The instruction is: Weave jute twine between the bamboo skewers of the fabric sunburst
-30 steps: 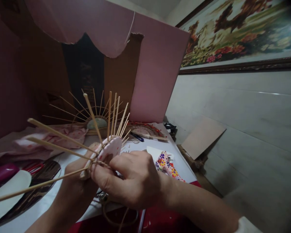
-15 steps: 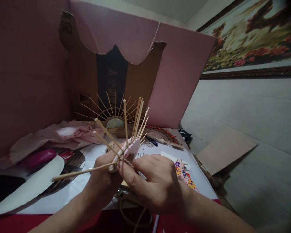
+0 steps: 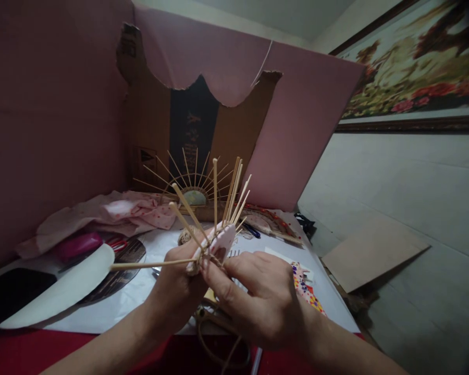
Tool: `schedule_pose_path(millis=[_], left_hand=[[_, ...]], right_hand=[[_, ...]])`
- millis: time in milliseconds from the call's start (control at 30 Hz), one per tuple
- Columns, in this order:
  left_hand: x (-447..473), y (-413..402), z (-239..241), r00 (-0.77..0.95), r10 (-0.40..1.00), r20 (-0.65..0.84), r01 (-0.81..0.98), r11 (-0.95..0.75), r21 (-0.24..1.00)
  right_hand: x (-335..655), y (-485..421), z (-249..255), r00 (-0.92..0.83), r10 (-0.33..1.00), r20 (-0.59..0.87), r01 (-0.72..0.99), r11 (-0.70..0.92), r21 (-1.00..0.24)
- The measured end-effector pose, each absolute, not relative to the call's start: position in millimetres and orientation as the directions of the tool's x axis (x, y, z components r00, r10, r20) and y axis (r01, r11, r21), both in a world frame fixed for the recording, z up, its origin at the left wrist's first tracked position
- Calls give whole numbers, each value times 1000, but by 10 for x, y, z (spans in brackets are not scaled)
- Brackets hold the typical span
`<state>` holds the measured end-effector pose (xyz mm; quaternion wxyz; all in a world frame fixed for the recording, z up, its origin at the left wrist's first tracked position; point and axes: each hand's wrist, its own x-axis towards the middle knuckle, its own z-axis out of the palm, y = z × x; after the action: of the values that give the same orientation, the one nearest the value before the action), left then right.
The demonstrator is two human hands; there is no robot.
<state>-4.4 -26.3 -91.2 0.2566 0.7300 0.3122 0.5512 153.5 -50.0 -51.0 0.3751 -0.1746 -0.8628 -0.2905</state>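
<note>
My left hand (image 3: 175, 276) is closed around a cloth-covered, half-round piece (image 3: 223, 240) of pale pink fabric, held tilted above the table. Several thin wooden sticks (image 3: 214, 190) fan out from its edge, one pointing almost level to the left. Brown twine (image 3: 206, 250) runs along that edge around the stick bases. My right hand (image 3: 260, 291) pinches the twine against the near end of the piece; its fingertips are partly hidden. Under the hands, scissors (image 3: 201, 313) lie partly covered, and a loose length of twine (image 3: 234, 350) hangs down.
A similar half-round with radiating sticks (image 3: 194, 197) stands against a cut cardboard sheet (image 3: 234, 130). A pale half-disc (image 3: 68, 289), a magenta object (image 3: 78, 246), crumpled pink cloth (image 3: 113, 213) and a black phone-like slab (image 3: 19, 291) lie left. Flowered cloth (image 3: 308, 291) lies right.
The view has turned slightly left, so everything sits farther right. The lowest stick has swung up to nearly level. Both hands keep their hold.
</note>
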Motion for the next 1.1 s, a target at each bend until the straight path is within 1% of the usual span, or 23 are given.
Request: schedule_pose_path(millis=[200,300,533,733,933,1100], left_hand=[[-52,-256,-914,234,712,662,225,-702,676],[-66,-248,-932,247,721,647,248,-693,677],[-66,-282,-903,236,714,659,238,-700,673],[-47,-278,-877,237,713,660,237,-702,672],[-35,-284,-858,245,740,627,224,-672,706],[-18,-305,-842,221,721,656,208,-692,691]], right_hand=[[1543,-506,-492,-664,92,742,516,775,365],[1536,-509,-495,-666,100,739,522,771,365],[1538,-514,-496,-667,72,742,514,765,388],[1527,-504,-516,-645,91,759,518,782,347],[1526,-504,-525,-644,92,760,513,789,339],[1529,-501,-528,-629,74,774,514,786,343]])
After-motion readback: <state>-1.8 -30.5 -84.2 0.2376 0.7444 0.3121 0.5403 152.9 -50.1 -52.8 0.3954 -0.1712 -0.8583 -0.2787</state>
